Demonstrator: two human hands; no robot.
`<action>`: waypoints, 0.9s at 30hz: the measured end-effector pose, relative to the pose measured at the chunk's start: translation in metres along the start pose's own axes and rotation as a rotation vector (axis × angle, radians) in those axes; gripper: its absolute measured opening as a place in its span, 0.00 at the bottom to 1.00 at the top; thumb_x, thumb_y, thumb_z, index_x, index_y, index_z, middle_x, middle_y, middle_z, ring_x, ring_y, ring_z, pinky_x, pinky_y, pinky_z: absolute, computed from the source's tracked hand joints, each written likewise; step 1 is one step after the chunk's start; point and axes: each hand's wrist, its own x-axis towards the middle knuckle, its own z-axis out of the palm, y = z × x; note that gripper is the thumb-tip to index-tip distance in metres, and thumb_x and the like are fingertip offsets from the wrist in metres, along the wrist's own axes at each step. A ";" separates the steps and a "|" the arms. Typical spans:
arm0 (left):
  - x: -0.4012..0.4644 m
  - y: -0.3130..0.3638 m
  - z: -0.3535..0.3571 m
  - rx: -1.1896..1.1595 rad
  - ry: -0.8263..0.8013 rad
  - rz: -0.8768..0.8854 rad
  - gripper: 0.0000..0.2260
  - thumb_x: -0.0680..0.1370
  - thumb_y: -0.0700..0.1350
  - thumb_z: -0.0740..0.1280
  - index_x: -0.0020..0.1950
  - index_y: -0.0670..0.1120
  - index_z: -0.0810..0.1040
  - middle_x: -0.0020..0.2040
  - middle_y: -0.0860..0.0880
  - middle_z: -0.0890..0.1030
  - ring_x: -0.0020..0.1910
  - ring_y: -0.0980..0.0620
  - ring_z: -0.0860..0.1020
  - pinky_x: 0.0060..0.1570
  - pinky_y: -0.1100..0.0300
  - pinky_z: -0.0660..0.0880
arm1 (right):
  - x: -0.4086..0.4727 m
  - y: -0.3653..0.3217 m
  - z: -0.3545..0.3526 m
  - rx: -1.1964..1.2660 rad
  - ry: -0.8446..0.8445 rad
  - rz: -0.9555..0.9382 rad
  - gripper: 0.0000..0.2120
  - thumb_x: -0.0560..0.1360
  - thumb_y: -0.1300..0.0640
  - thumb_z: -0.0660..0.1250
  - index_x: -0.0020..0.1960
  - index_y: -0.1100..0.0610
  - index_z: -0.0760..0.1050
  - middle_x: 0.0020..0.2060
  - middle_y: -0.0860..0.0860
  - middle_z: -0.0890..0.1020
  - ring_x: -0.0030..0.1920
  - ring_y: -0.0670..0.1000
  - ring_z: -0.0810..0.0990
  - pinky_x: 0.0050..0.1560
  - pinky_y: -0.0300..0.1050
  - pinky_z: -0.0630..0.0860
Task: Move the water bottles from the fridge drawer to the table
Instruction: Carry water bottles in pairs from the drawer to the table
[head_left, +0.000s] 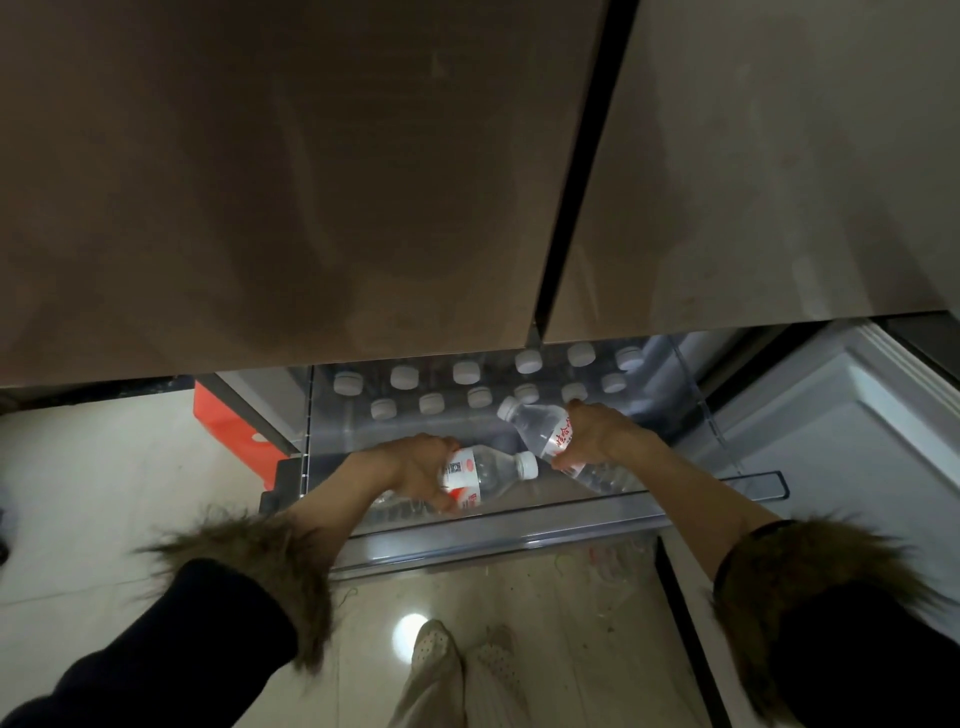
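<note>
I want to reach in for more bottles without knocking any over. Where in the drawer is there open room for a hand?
The front strip of the clear plastic fridge drawer, between its front wall and the nearer row of upright white-capped bottles, looks bare apart from the left hand and right hand, each gripping a bottle. The back, under the doors, is packed in two rows.

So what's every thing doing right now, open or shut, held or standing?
fridge drawer: pulled open
upper fridge doors: shut
left hand: grips a tilted bottle
right hand: grips another tilted bottle
standing bottles: upright in drawer, caps on
</note>
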 end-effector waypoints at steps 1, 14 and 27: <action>-0.002 0.000 -0.001 -0.008 0.020 0.010 0.30 0.67 0.52 0.74 0.65 0.52 0.67 0.59 0.51 0.76 0.55 0.51 0.75 0.59 0.54 0.73 | -0.001 0.000 0.000 -0.012 0.011 -0.005 0.32 0.67 0.49 0.74 0.64 0.57 0.64 0.55 0.53 0.77 0.51 0.53 0.77 0.45 0.43 0.72; -0.051 -0.005 -0.013 -0.009 0.414 0.048 0.36 0.66 0.55 0.73 0.69 0.51 0.60 0.58 0.48 0.77 0.54 0.47 0.76 0.51 0.52 0.75 | -0.062 0.008 -0.017 0.116 0.261 -0.101 0.25 0.69 0.52 0.72 0.61 0.59 0.67 0.57 0.56 0.77 0.57 0.58 0.76 0.53 0.49 0.74; -0.145 0.033 -0.013 -0.044 0.758 0.245 0.32 0.69 0.50 0.73 0.66 0.51 0.59 0.60 0.48 0.75 0.54 0.46 0.77 0.50 0.47 0.76 | -0.134 -0.005 -0.006 0.354 0.608 -0.449 0.29 0.68 0.51 0.74 0.63 0.50 0.63 0.55 0.48 0.75 0.56 0.52 0.76 0.54 0.50 0.75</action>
